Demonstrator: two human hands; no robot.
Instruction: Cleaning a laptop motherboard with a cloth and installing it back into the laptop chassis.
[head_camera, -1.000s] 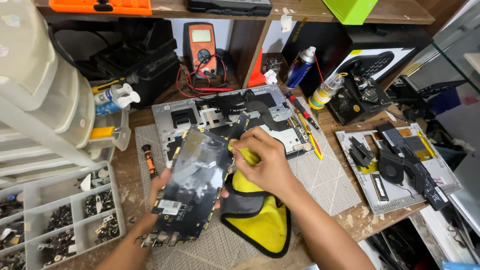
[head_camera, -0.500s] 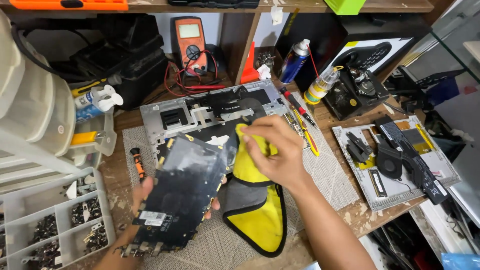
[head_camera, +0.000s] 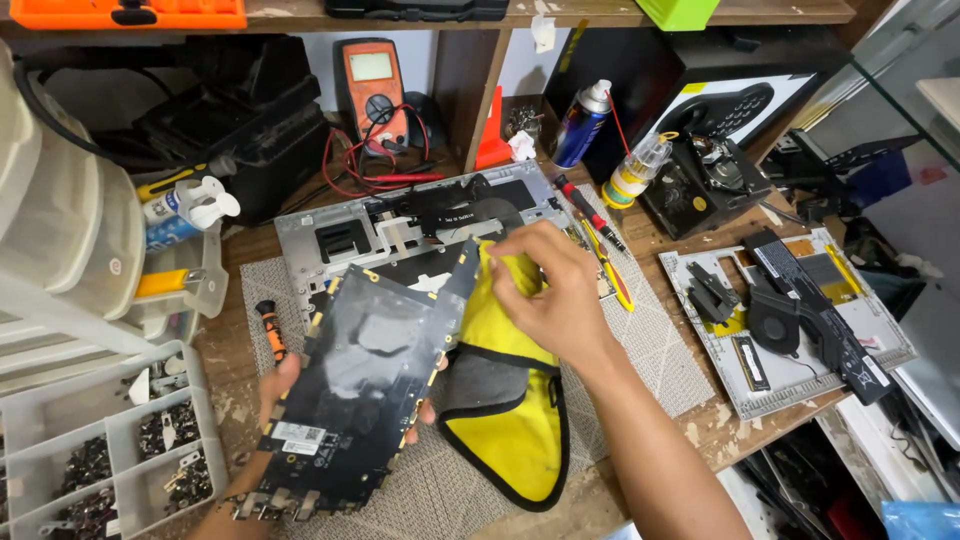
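1. Seen from above: a cluttered wooden table (head_camera: 740, 425) used for electronics repair, with a grey woven mat (head_camera: 660, 345) at its middle.
2. Left hand (head_camera: 285, 385) clamped on the lower edge of a dark circuit board (head_camera: 365, 385), fingers wrapped underneath, thumb at the left edge; board tilted up above the mat.
3. Right hand (head_camera: 555, 290) closed on a yellow cloth (head_camera: 505, 415) with black trim, pinching its top end against the upper right corner of the circuit board; rest of the cloth draped down onto the mat.
4. Hands apart, one at each end of the board.
5. Just behind the board: an opened silver laptop shell (head_camera: 350, 235), lying flat.
6. Left of the board, on the mat: a small orange-handled screwdriver (head_camera: 270, 330).
7. Far left: a clear compartment box (head_camera: 110, 455) holding small dark screws and parts.
8. At the back: an orange multimeter (head_camera: 372, 90) with red and black leads, a blue spray can (head_camera: 580, 125), a small clear bottle (head_camera: 640, 170) with a yellow band.
9. To the right: a second silver panel (head_camera: 790, 385) carrying a black fan (head_camera: 775, 320) and other loose parts.
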